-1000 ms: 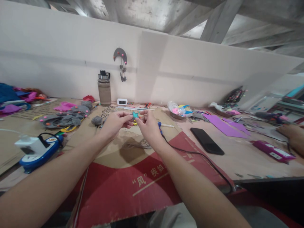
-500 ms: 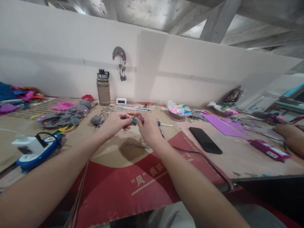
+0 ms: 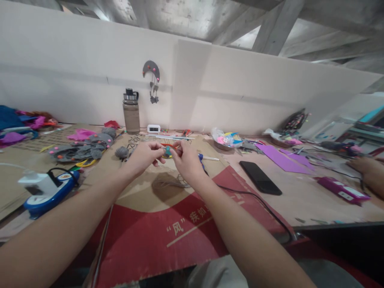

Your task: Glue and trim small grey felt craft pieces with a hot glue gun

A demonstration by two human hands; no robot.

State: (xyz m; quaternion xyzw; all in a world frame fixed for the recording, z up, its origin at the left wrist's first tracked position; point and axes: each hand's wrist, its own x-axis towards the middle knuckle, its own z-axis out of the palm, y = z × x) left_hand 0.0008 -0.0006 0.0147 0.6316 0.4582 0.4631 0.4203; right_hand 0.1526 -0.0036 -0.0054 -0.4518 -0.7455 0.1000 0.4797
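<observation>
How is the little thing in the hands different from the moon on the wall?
The little thing is teal; the moon is grey, dotted pink and orange. The little thing is between the left hand and right hand; the moon hangs on the wall. The little thing, partly covered, looks smaller than the moon.

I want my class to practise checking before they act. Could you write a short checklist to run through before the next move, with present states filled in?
1. Teal piece held at the fingertips of the left hand and right hand: ok.
2. Water bottle upright, cap on: ok.
3. Phone apart from the right arm: ok.
4. Black cord in full view: not ok, partly hidden behind the right arm.
5. Blue tool cool: cannot tell.
</observation>
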